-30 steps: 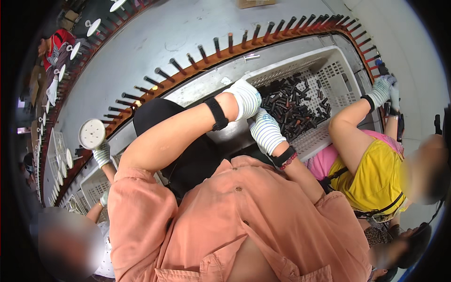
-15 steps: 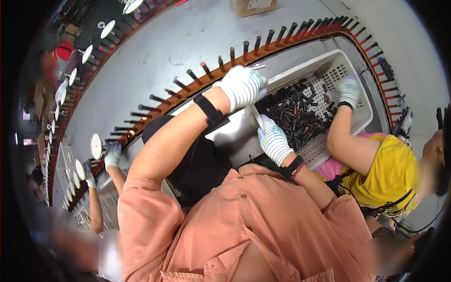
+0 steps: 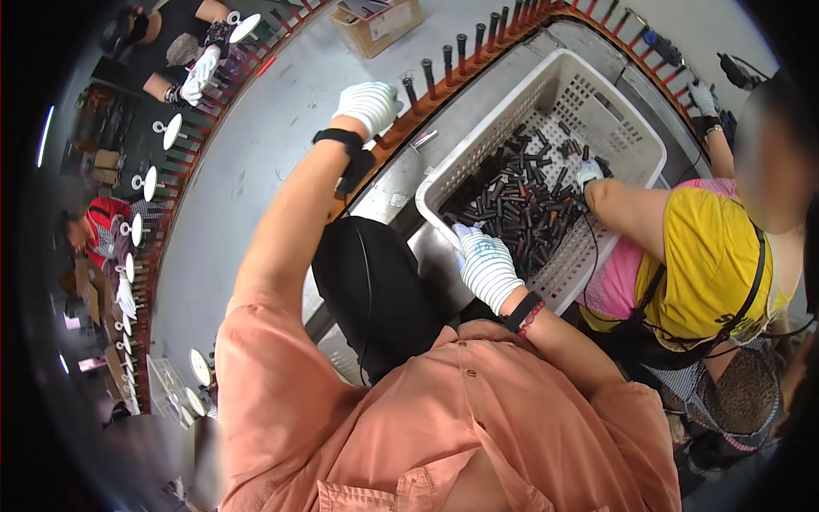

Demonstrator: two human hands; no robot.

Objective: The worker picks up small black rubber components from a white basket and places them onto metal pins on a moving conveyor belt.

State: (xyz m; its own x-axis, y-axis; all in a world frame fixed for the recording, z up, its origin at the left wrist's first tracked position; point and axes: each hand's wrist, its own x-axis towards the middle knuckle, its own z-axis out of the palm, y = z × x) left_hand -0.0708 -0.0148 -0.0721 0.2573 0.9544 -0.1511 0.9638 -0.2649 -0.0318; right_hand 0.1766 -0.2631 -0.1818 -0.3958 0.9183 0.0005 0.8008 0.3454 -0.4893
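Note:
My left hand (image 3: 368,108), in a white glove with pale stripes, is closed over the orange-brown rail (image 3: 394,136), beside a row of upright black-and-red pegs (image 3: 448,66). Its curled fingers hide whatever they hold. At the near left corner of a grey plastic crate (image 3: 439,183), my gloved right hand (image 3: 488,266) grips the rim with its fingers. Inside the crate lies a loose heap of short, dark, tube-like pieces (image 3: 533,196), some of them reddish.
A co-worker's gloved hand (image 3: 589,173) reaches into the crate from the right. A small shiny metal cylinder (image 3: 425,138) lies on the metal worktop by the rail. Beyond stand an open cardboard box (image 3: 375,26) and another peg line with white discs (image 3: 172,130).
My left hand has moved away from the crate to the left along the rail. My right hand stays at the crate's corner. The whole view has shifted, and the co-worker's hand is lower in the crate.

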